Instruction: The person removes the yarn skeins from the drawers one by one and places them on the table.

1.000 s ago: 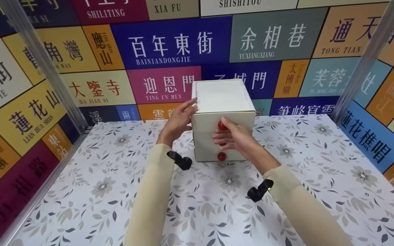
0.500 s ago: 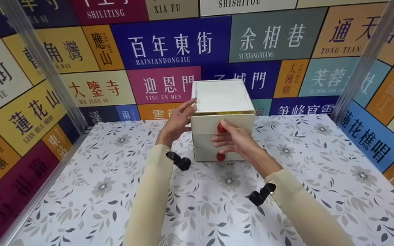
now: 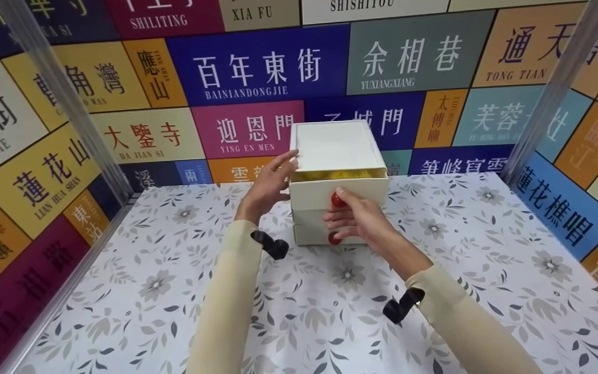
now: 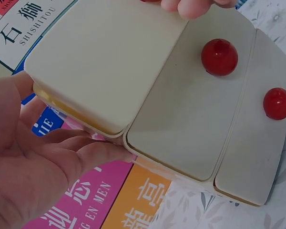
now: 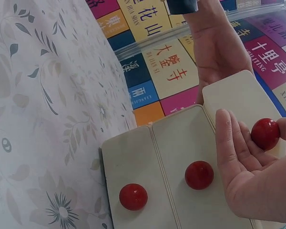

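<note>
A white three-drawer box (image 3: pixel 335 145) stands at the back of the table, with a round red knob on each drawer front. Its top drawer (image 3: pixel 309 195) is pulled partly out, and something yellow (image 3: pixel 348 175) shows in the gap under the box's top. My right hand (image 3: pixel 366 218) pinches the top red knob (image 5: pixel 265 134) with thumb and fingers. Against the box's left side rests my left hand (image 3: pixel 268 187), its fingers touching near the upper front corner. The middle knob (image 4: pixel 219 57) and the bottom knob (image 5: pixel 133 196) sit on shut drawers.
A white tablecloth with grey flowers and leaves (image 3: pixel 159 283) covers the table. Colourful panels with Chinese lettering (image 3: pixel 257 65) rise behind and at both sides. Transparent posts (image 3: pixel 543 98) stand near the back corners.
The top drawer has slid out towards me with the right hand on its knob, uncovering the yellow contents. The left hand has stayed at the box's side.
</note>
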A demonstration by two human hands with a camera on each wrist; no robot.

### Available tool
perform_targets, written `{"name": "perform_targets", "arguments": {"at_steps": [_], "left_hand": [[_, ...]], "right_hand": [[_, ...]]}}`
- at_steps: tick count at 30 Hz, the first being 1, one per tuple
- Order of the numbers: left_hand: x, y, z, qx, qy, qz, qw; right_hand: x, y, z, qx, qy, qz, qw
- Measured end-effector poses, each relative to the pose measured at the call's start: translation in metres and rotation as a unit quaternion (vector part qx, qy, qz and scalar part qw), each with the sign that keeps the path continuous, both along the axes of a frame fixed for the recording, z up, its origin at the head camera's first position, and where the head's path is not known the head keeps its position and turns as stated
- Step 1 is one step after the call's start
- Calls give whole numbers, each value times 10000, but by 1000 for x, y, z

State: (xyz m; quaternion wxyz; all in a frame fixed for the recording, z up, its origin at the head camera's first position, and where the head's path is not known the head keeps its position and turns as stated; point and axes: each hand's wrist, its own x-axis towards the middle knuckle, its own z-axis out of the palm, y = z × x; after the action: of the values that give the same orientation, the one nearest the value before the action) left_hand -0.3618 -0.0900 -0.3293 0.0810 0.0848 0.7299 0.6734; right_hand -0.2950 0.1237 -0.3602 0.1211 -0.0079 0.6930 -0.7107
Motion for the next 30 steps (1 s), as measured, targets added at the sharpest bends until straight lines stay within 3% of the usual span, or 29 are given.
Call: {"name": "perform_targets", "arguments": {"at_steps": [13, 30], "left_hand": [[0, 0, -4, -113, 183, -39, 9998], [1, 0, -1, -208, 25, 38, 9998]], "right_hand": [[15, 6, -1, -207, -4, 258, 9995], [32, 6, -2, -257, 41, 334, 9991]]}}
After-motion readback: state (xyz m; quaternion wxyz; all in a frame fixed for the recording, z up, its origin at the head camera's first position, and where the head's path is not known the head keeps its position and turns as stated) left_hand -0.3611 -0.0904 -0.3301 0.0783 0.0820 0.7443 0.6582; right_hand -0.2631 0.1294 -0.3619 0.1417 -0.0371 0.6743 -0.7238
